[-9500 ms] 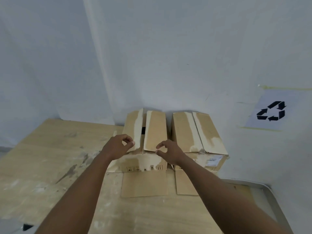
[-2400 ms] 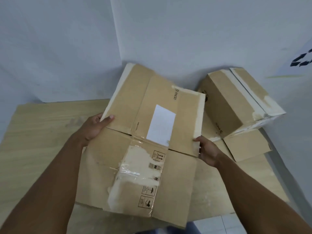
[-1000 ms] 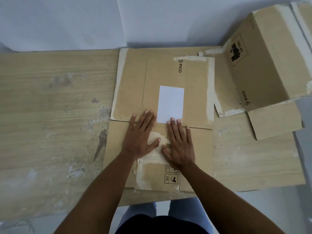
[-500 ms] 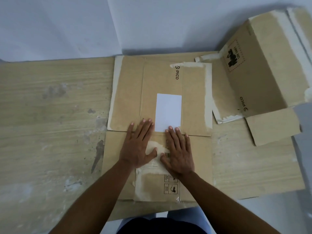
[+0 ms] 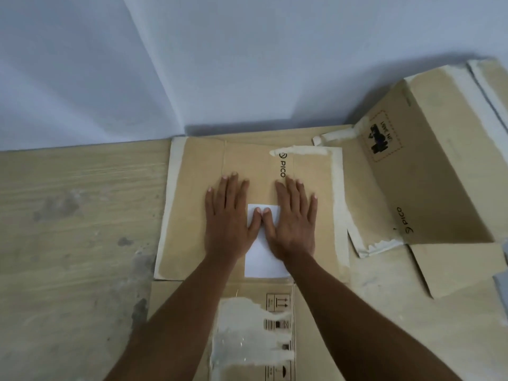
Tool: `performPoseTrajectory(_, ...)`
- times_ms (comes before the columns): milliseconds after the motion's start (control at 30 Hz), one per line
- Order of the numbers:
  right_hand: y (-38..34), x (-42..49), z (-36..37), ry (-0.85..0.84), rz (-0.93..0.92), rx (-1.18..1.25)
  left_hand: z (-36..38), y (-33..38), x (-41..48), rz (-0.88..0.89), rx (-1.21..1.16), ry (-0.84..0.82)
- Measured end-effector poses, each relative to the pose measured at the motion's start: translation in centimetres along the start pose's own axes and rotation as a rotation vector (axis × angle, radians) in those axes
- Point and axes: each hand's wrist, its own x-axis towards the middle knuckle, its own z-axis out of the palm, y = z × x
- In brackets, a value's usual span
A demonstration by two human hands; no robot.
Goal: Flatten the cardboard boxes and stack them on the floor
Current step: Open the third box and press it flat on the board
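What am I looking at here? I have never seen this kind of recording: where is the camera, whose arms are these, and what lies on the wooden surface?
There is no machine here. A person wears one wide-angle camera on the head, so the single picture looks forward and down along their own two bare arms. The left hand and the right hand lie flat, fingers straight, side by side on a flattened cardboard box, pressing it onto the wooden surface. Their thumbs meet on a white label stuck to that box. Nothing is held: both hands are open. To the right, against the pale wall, a second box stands unflattened, with its flaps open.
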Motion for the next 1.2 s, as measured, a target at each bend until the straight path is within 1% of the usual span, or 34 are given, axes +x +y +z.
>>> performPoseTrajectory(367,0.1,0.1,0.2,0.042,0.001,-0.021,0.4,0.0,0.2,-0.006,0.06,0.024)
performPoseTrajectory(500,-0.1,0.0,0.1,0.053,-0.012,0.01,0.3,-0.2,0.1,0.002,0.022,0.042)
performPoseTrajectory(567,0.0,0.0,0.0,0.022,-0.024,-0.007,0.3,-0.3,0.0,0.017,-0.014,0.038)
performPoseTrajectory(633,0.2,0.2,0.0,-0.025,-0.028,-0.024,0.1,-0.5,0.2,0.019,-0.078,0.01)
performPoseTrajectory(667,0.3,0.2,-0.2,-0.046,-0.035,0.014,-0.1,-0.7,0.3,0.021,-0.135,-0.005)
performPoseTrajectory(733,0.9,0.4,-1.1,-0.118,-0.042,0.21,-1.0,-1.4,0.4,0.029,-0.322,-0.042)
performPoseTrajectory(800,2.2,-0.4,-2.1,-0.174,0.009,0.406,-2.3,-2.6,0.2,0.008,-0.543,-0.074)
performPoseTrajectory(833,3.0,-1.7,-2.8,-0.163,0.051,0.427,-3.3,-3.5,-0.3,-0.03,-0.588,-0.056)
performPoseTrajectory(900,4.6,-5.2,-3.9,-0.053,0.183,0.391,-4.6,-5.5,-2.5,-0.169,-0.485,0.053)
performPoseTrajectory(933,5.4,-7.3,-4.5,0.025,0.287,0.383,-5.2,-6.5,-3.7,-0.266,-0.424,0.11)
performPoseTrajectory(1000,6.7,-10.8,-5.7,0.115,0.51,0.397,-6.0,-8.3,-6.0,-0.464,-0.435,0.144)
performPoseTrajectory(1033,7.3,-11.9,-6.1,0.1,0.583,0.41,-6.3,-9.0,-6.8,-0.557,-0.479,0.119)
performPoseTrajectory(1100,8.5,-12.7,-6.7,0.02,0.624,0.526,-6.8,-9.8,-7.2,-0.682,-0.549,0.031)
performPoseTrajectory(1200,9.4,-12.1,-7.4,-0.088,0.609,0.673,-7.3,-9.3,-7.0,-0.736,-0.637,-0.068)
